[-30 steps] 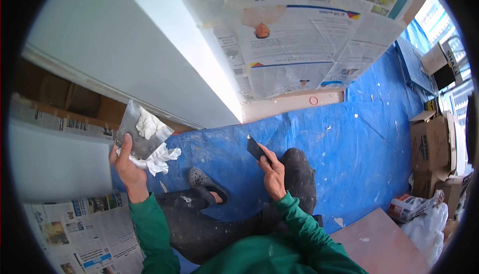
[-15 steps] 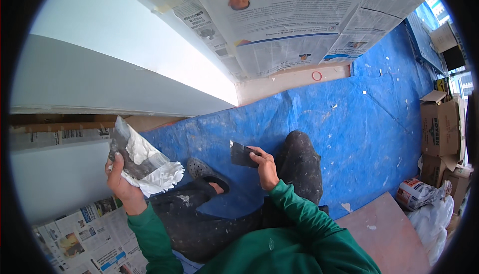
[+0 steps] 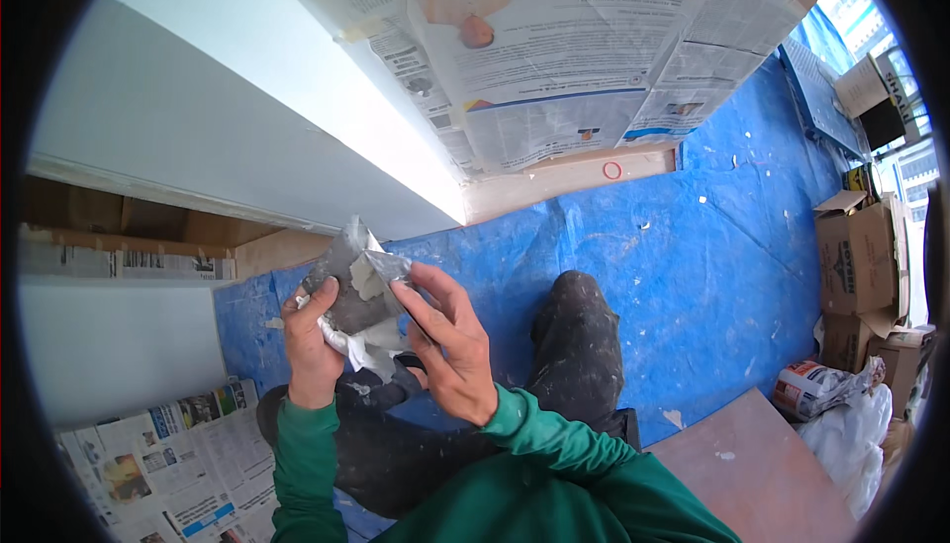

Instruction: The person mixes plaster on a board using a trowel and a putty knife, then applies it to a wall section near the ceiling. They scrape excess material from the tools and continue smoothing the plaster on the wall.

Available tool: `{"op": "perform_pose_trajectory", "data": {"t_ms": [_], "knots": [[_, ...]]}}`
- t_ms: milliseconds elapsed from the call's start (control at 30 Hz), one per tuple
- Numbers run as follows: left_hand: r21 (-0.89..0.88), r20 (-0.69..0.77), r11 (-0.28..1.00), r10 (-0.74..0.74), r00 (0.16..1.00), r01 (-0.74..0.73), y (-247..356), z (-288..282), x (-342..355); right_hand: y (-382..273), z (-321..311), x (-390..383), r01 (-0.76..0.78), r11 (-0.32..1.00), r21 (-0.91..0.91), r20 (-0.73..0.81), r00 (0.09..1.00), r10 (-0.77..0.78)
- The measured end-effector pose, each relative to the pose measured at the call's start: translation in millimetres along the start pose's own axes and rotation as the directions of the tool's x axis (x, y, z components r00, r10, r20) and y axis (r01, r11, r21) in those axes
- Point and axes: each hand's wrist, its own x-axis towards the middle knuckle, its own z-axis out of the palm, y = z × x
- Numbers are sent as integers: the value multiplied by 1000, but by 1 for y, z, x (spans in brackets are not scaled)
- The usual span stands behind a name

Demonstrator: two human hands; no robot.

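My left hand [image 3: 313,353] is closed on a grey flat plate [image 3: 348,308], its thumb lying on the top face. A patch of pale putty [image 3: 368,280] sits on the plate, and a crumpled white mass [image 3: 364,347] hangs at its lower edge; I cannot tell whether that is putty or a wrapping. My right hand [image 3: 450,355] grips a dark scraper blade [image 3: 390,266], fingers stretched along it. The blade meets the plate beside the putty. Part of the plate is hidden behind my right fingers.
Blue sheeting [image 3: 693,276] covers the floor. A pale panel [image 3: 237,128] stands ahead left, beside a newspaper-covered surface [image 3: 554,58]. Newspaper [image 3: 178,464] lies at lower left. Cardboard boxes [image 3: 856,256], a white plastic bag [image 3: 841,444] and a pinkish board [image 3: 752,474] are at right.
My right hand has moved left and up, bringing the scraper onto the plate. My left hand has shifted right with the plate, and less white material shows on it.
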Motion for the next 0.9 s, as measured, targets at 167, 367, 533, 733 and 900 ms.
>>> {"op": "perform_pose_trajectory", "data": {"t_ms": [167, 367, 533, 733, 900], "knots": [[16, -16, 1000, 18, 1000, -18, 2, -9, -4, 35, -16, -14, 70, 954, -293, 133, 991, -32], [-44, -51, 997, 61, 997, -63, 16, -12, -10, 83, -53, -34, -176, 917, -358, 213, 941, 264], [83, -120, 988, 142, 983, -133, 9, -27, -13, 166, -100, -31, -648, 655, 387, -181, 644, 744], [-77, -251, 997, 1, 968, -21, -31, -88, -9, 138, -113, 6, -725, 218, 653, 277, 497, 823], [-22, -47, 961, -277, 960, 277, -44, -13, 1, 98, -58, 28, -731, -66, 680, 615, 519, 593]]}}
